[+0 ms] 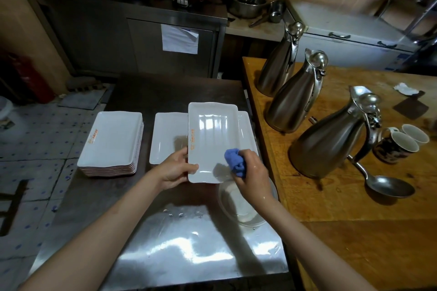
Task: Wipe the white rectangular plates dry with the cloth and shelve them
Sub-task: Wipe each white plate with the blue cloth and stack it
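1. The left hand (176, 169) grips the white plate (211, 142) by its near-left edge, held above the steel table (184, 243).
2. The right hand (251, 173) pinches the bunched blue cloth (234, 160) against the plate's near-right corner.
3. A stack of plates (111, 143) sits left.

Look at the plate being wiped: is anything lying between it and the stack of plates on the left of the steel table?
Nothing visible does. The left hand holds the plate while the right hand presses the blue cloth on it. Only bare steel table separates it from the left stack.
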